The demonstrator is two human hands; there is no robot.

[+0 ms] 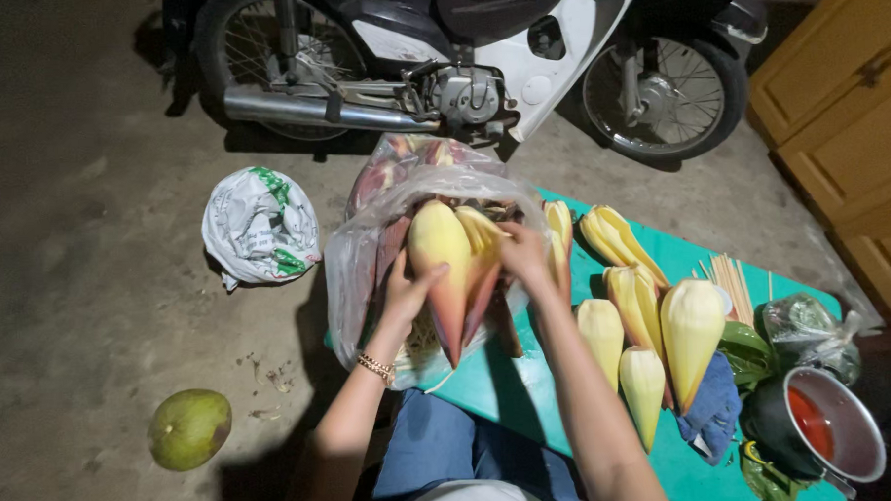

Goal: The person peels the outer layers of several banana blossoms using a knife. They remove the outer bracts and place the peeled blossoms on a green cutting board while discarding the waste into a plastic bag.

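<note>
Over the plastic bag [367,253], both my hands — left [407,291], right [525,258] — grip a banana blossom [441,270]; probably firm, waxy, slippery — best held mid-body.

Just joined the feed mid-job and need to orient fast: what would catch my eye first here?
At centre, the left hand and right hand hold a pale yellow, pointed banana blossom above a clear plastic bag. To the right, more peeled yellow blossoms lie on a teal mat. A parked motorbike spans the top, and a round green fruit sits on the floor at lower left.
</note>
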